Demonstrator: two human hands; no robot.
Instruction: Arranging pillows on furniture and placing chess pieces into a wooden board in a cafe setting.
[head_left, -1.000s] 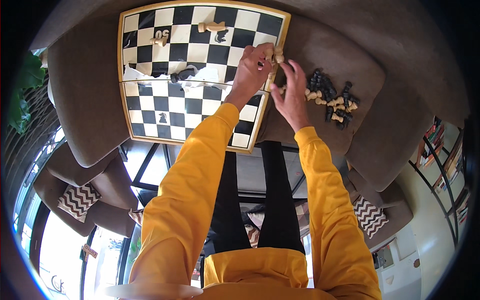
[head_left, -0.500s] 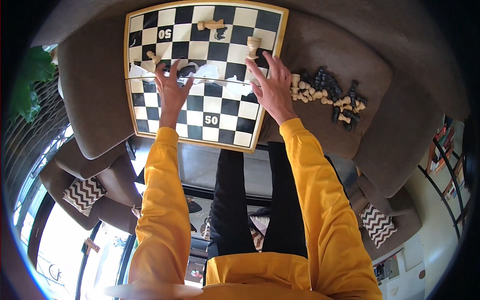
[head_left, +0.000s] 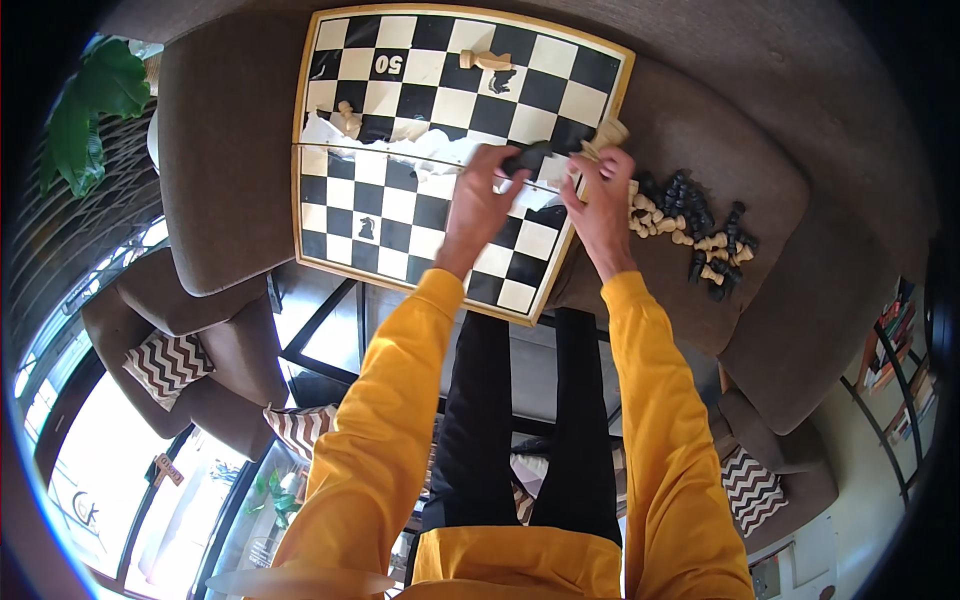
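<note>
You are looking down at a big brown sofa (head_left: 250, 150); it fills the far half of the view, and its seat holds all the game things. A chess board (head_left: 400, 215) lies flat on the seat, a bit left of the middle; its near right corner hangs over the seat edge. Your two yellow sleeves (head_left: 400, 400) come up from the near side and meet over the right part of the board.

Your left hand (head_left: 478, 205) is over the board near its right edge; its fingers are curled around a black chess piece (head_left: 528, 158), which sticks out to the right. Your right hand (head_left: 602, 200) is just beside it, at the board's right edge; its fingers are pinched on a pale chess piece (head_left: 608, 135) that pokes out on the far side. The two hands are almost touching.

A pile of chess pieces (head_left: 690, 225), black and pale mixed, lies on the seat just right of your right hand. Crumpled white paper (head_left: 420, 150) lies across the middle of the board, left of your hands. A pale piece (head_left: 485, 61) lies on its side at the far part of the board; another small pale piece (head_left: 347, 112) is by the far left edge; a black knight (head_left: 367, 228) stands on the near left part.
</note>
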